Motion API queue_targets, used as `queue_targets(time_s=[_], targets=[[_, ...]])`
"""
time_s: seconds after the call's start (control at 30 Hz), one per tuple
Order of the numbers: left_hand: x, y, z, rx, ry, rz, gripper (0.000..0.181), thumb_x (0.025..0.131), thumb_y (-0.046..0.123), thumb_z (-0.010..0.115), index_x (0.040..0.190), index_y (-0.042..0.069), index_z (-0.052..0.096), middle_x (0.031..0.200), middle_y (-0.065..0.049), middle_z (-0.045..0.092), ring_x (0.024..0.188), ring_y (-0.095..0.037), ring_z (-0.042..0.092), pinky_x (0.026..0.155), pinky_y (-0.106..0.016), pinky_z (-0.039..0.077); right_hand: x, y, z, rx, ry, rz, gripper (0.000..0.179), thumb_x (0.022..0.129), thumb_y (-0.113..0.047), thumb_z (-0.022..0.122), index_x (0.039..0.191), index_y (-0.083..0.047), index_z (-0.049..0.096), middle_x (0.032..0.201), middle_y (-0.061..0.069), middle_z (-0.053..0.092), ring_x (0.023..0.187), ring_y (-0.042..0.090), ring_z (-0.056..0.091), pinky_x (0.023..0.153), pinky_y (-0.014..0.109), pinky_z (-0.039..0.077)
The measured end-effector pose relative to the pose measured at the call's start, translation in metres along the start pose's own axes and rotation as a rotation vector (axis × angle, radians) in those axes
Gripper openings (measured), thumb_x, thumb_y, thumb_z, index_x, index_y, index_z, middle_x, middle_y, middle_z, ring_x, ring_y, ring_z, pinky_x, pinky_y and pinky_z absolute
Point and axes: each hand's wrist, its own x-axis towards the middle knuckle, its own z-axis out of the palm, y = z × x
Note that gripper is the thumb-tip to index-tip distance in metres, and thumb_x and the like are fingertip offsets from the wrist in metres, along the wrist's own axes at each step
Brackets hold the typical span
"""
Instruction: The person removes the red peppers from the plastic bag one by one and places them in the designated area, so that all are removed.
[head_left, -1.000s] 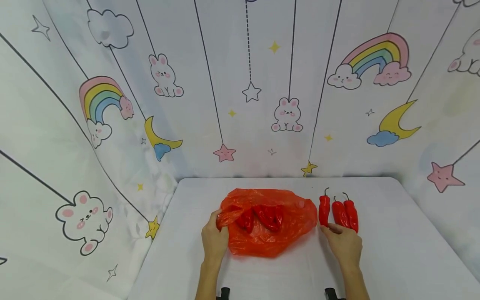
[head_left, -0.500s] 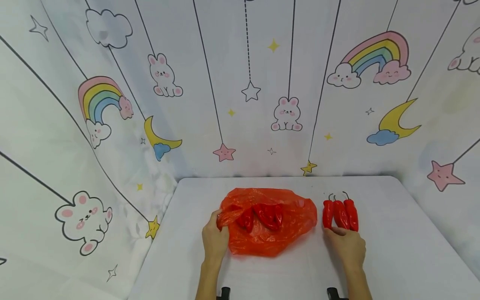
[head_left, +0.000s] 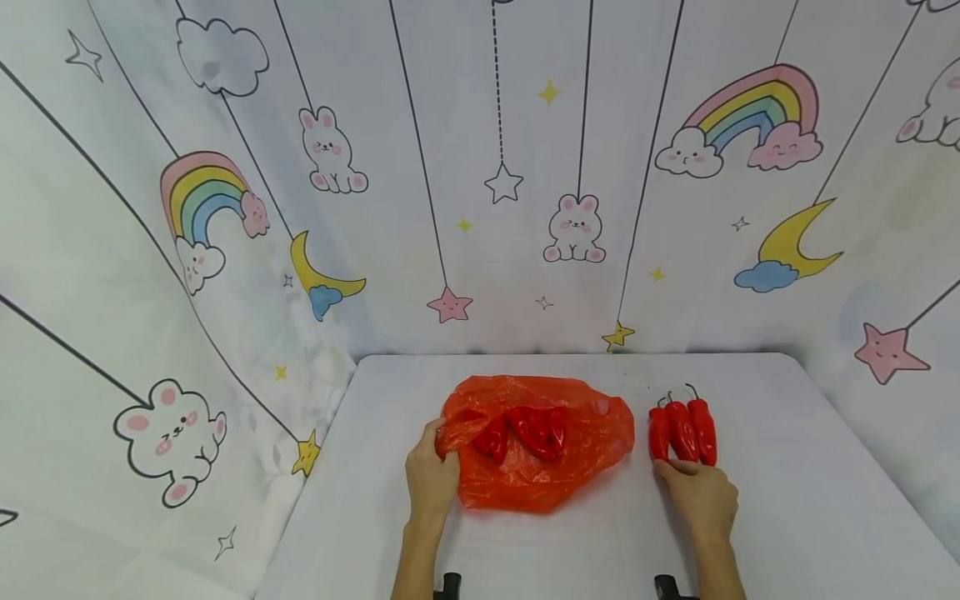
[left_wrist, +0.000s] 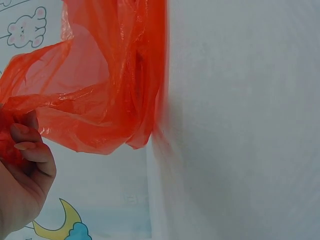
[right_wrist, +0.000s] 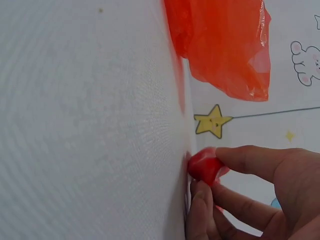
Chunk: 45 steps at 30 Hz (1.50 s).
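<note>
An orange-red plastic bag (head_left: 525, 492) lies on the table with its mouth facing me, and several red peppers (head_left: 532, 433) show inside it. At the bag's left edge my left hand (head_left: 432, 477) grips the bunched plastic; in the left wrist view the fingers (left_wrist: 37, 152) curl round it. To the bag's right, three long red peppers lie side by side, stems pointing away. My right hand (head_left: 701, 500) pinches the near end of the leftmost pepper (head_left: 658, 433). The right wrist view has that pepper's tip (right_wrist: 205, 165) between thumb and fingers.
The white table (head_left: 540, 558) ends at a patterned cloth backdrop (head_left: 495, 250) behind and at the sides. A small gap of table separates the bag from the three peppers. Dark camera mounts (head_left: 448, 586) show by both wrists.
My right hand has moved right and slightly toward me, bringing the leftmost pepper from standing apart to right beside the other two. The left hand and bag stay about where they were.
</note>
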Motion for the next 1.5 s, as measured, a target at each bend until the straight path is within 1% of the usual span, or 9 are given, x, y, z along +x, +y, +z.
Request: queue_targets(time_s=[0.23, 0.53, 0.7, 0.87, 1.0, 1.1, 1.27, 1.4, 1.5], targets=[[-0.001, -0.001, 0.0, -0.002, 0.0, 0.005, 0.04, 0.087, -0.008, 0.063, 0.126, 0.004, 0.068, 0.112, -0.013, 0.077, 0.091, -0.024, 0.076, 0.08, -0.04, 0.063, 0.0, 0.0, -0.001, 0.026, 0.038, 0.044, 0.048, 0.092, -0.035, 0.075, 0.115, 0.008, 0.074, 0.103, 0.028, 0.074, 0.106, 0.05, 0.058, 0.077, 0.058, 0.054], [-0.001, -0.001, -0.001, -0.013, 0.01, 0.024, 0.04, 0.087, -0.009, 0.066, 0.125, 0.004, 0.068, 0.11, -0.011, 0.078, 0.092, -0.023, 0.075, 0.08, -0.042, 0.063, 0.001, 0.006, -0.002, 0.041, 0.073, 0.054, 0.048, 0.095, -0.037, 0.071, 0.109, 0.008, 0.076, 0.082, 0.02, 0.075, 0.095, 0.046, 0.064, 0.072, 0.054, 0.053], [-0.002, 0.0, -0.002, -0.012, 0.006, 0.012, 0.039, 0.088, -0.008, 0.066, 0.126, 0.004, 0.068, 0.113, -0.012, 0.077, 0.095, -0.026, 0.075, 0.083, -0.044, 0.062, 0.001, 0.009, -0.003, 0.039, 0.081, 0.058, 0.05, 0.096, -0.04, 0.07, 0.106, 0.009, 0.077, 0.073, 0.015, 0.074, 0.092, 0.044, 0.066, 0.067, 0.049, 0.049], [-0.002, -0.001, -0.002, -0.013, -0.004, 0.001, 0.04, 0.088, -0.007, 0.066, 0.126, 0.005, 0.068, 0.115, -0.012, 0.077, 0.097, -0.026, 0.075, 0.084, -0.043, 0.062, 0.001, 0.009, -0.004, 0.027, 0.076, 0.072, 0.052, 0.094, -0.042, 0.072, 0.106, 0.008, 0.077, 0.075, 0.017, 0.074, 0.092, 0.044, 0.065, 0.065, 0.046, 0.048], [-0.002, -0.002, -0.002, -0.015, -0.003, 0.003, 0.04, 0.088, -0.008, 0.065, 0.126, 0.006, 0.068, 0.114, -0.011, 0.077, 0.096, -0.024, 0.076, 0.083, -0.042, 0.063, 0.0, 0.007, -0.007, 0.019, 0.066, 0.099, 0.054, 0.094, -0.043, 0.072, 0.108, 0.009, 0.076, 0.078, 0.019, 0.074, 0.095, 0.044, 0.063, 0.067, 0.048, 0.05], [-0.002, -0.003, -0.002, -0.016, -0.001, 0.004, 0.041, 0.088, -0.008, 0.065, 0.126, 0.006, 0.068, 0.113, -0.012, 0.077, 0.096, -0.025, 0.076, 0.083, -0.043, 0.063, 0.0, 0.006, -0.01, 0.017, 0.066, 0.104, 0.052, 0.095, -0.041, 0.071, 0.108, 0.009, 0.075, 0.079, 0.019, 0.074, 0.092, 0.043, 0.064, 0.062, 0.041, 0.051], [-0.001, -0.002, -0.002, -0.012, -0.007, 0.005, 0.04, 0.088, -0.008, 0.065, 0.126, 0.005, 0.068, 0.114, -0.012, 0.077, 0.097, -0.025, 0.076, 0.084, -0.043, 0.062, 0.0, 0.006, -0.014, 0.027, 0.084, 0.083, 0.049, 0.096, -0.039, 0.07, 0.107, 0.009, 0.076, 0.077, 0.018, 0.074, 0.085, 0.039, 0.067, 0.053, 0.027, 0.046], [0.0, -0.002, -0.003, -0.01, -0.014, -0.001, 0.041, 0.088, -0.007, 0.065, 0.127, 0.006, 0.068, 0.115, -0.012, 0.077, 0.098, -0.025, 0.075, 0.085, -0.042, 0.062, -0.001, 0.005, -0.016, 0.035, 0.123, 0.051, 0.048, 0.096, -0.039, 0.07, 0.106, 0.008, 0.077, 0.079, 0.019, 0.075, 0.083, 0.04, 0.067, 0.052, 0.028, 0.046], [0.0, -0.002, -0.003, -0.009, -0.011, 0.001, 0.041, 0.088, -0.007, 0.065, 0.127, 0.006, 0.068, 0.115, -0.011, 0.077, 0.098, -0.025, 0.075, 0.085, -0.042, 0.062, -0.004, 0.0, -0.018, 0.045, 0.148, 0.024, 0.048, 0.096, -0.04, 0.071, 0.108, 0.007, 0.076, 0.085, 0.022, 0.076, 0.083, 0.04, 0.068, 0.05, 0.027, 0.047]])
